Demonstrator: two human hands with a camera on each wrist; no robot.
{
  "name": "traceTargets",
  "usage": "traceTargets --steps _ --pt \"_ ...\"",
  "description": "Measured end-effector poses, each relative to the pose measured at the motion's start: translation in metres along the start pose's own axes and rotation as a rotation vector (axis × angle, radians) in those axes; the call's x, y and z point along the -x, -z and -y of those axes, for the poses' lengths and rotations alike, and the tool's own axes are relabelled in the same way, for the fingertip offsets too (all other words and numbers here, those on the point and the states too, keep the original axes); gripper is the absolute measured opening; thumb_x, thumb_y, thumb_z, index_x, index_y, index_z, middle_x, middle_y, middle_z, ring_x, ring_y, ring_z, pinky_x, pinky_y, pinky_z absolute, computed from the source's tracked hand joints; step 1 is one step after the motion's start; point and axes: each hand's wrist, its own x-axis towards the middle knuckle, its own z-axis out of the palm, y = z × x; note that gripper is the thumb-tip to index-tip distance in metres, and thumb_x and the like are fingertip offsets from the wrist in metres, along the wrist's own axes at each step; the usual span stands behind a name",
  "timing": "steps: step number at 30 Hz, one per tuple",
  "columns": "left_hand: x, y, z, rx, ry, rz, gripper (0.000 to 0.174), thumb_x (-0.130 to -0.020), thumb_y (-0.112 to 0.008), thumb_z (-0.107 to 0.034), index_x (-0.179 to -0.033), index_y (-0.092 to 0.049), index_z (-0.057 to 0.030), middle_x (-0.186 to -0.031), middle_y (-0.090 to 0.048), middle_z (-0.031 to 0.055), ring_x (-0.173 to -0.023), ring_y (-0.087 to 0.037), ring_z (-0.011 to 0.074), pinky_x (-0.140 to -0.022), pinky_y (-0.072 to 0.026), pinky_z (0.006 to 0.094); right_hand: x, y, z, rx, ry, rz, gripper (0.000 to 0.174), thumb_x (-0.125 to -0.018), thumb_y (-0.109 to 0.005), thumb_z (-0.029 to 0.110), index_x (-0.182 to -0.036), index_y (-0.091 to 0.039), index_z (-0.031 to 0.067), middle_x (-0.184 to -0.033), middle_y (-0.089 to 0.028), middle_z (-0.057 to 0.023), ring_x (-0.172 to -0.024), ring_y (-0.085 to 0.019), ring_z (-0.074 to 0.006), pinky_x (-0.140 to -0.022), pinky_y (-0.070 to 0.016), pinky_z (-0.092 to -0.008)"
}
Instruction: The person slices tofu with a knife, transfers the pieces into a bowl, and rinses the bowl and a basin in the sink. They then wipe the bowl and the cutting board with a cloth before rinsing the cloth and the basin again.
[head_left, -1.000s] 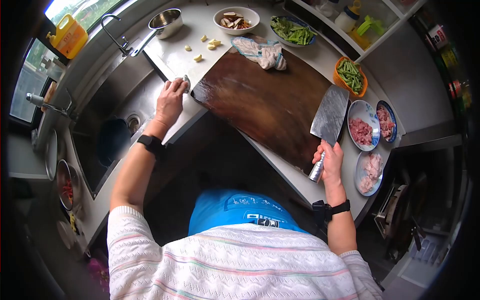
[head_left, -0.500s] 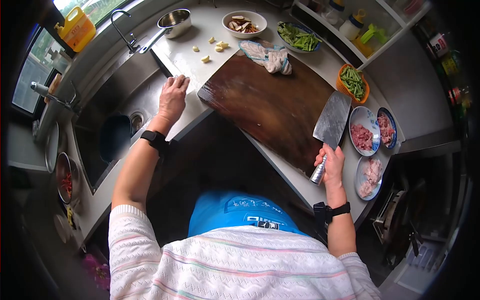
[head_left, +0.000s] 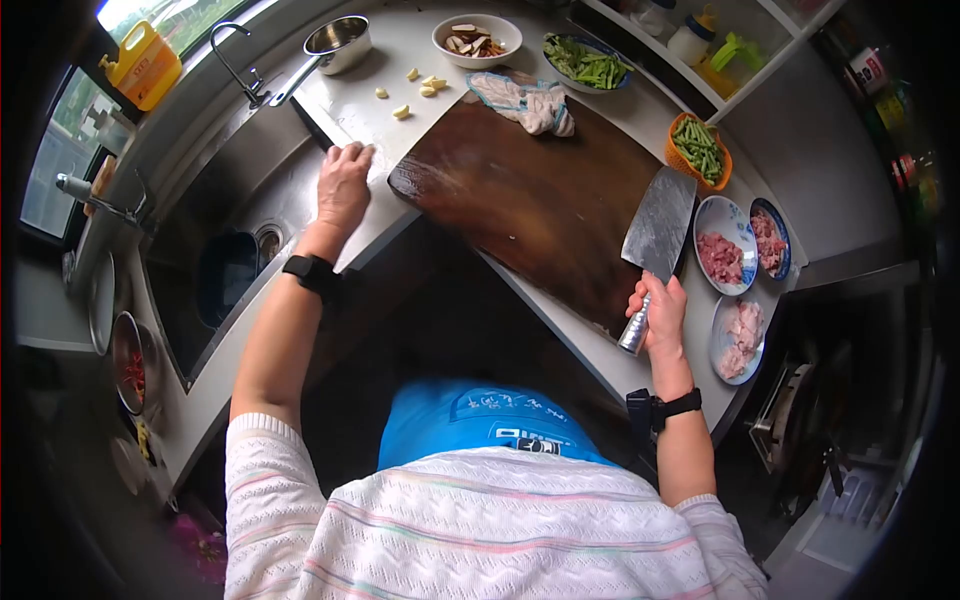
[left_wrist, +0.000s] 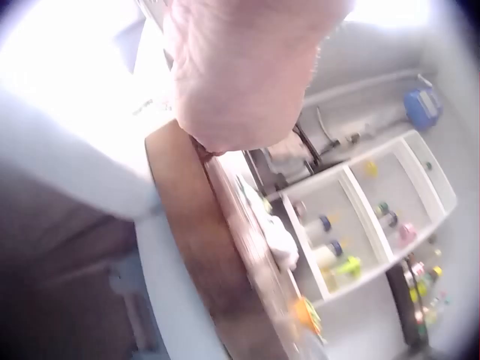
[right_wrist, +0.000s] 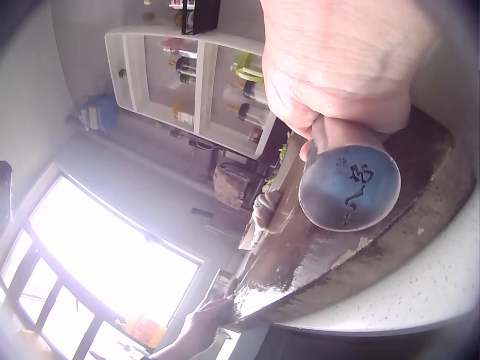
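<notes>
In the head view my right hand [head_left: 660, 312] grips a cleaver [head_left: 658, 222] by its metal handle, its broad blade over the right end of a dark wooden cutting board [head_left: 520, 200]. The round end of the handle [right_wrist: 349, 187] faces the right wrist view. My left hand [head_left: 343, 186] is over the counter strip between sink and board, fingers bent and pointing away from me; whether something lies under them is hidden. Several garlic cloves [head_left: 401, 112] lie beyond it. A crumpled cloth [head_left: 522, 103] lies on the board's far edge.
Around the board stand a bowl of sliced mushrooms [head_left: 478, 61], a plate of green vegetables [head_left: 590, 66], an orange basket [head_left: 728, 172] of beans, and several dishes of meat [head_left: 722, 262]. A steel pot [head_left: 338, 46] stands behind the sink [head_left: 285, 190].
My left hand has shifted slightly along the counter edge, and a small greyish thing seen at its fingertips earlier no longer shows. The right hand keeps its grip on the cleaver.
</notes>
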Motion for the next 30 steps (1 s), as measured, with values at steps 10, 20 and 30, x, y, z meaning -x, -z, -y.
traceTargets --steps 10,20,30 --pt "0.059 0.016 -0.199 0.293 -0.613 0.158 0.04 -0.076 -0.053 -0.017 -0.114 -0.061 -0.0075 -0.125 -0.048 0.0063 -0.105 -0.045 0.0218 -0.082 -0.0386 0.0339 -0.001 0.0 0.0 0.003 -0.017 -0.007 0.011 -0.085 -0.055 0.009 -0.082 -0.046 0.0037 -0.063 -0.049 -0.0041 -0.046 -0.05 -0.0124 -0.038 -0.0442 -0.0288" --pt "0.028 0.02 0.058 -0.205 0.024 0.176 0.023 -0.075 -0.053 -0.003 -0.095 -0.064 -0.0048 -0.103 -0.059 0.0095 -0.099 -0.053 0.0287 -0.084 -0.0455 0.0369 -0.001 0.001 -0.001 -0.015 -0.014 -0.014 0.011 -0.085 -0.056 0.009 -0.083 -0.046 0.004 -0.063 -0.05 -0.0043 -0.045 -0.05 -0.0124 -0.037 -0.0446 -0.0287" --pt "0.101 0.022 0.15 0.174 0.605 -0.123 0.05 -0.077 -0.051 -0.008 -0.127 -0.052 -0.0092 -0.125 -0.051 0.0117 -0.088 -0.057 0.0165 -0.085 -0.0456 0.027 -0.012 0.015 -0.006 -0.092 -0.092 0.023 0.014 -0.087 -0.059 0.012 -0.083 -0.046 0.0069 -0.063 -0.048 -0.0027 -0.046 -0.048 -0.0131 -0.038 -0.0403 -0.0281"
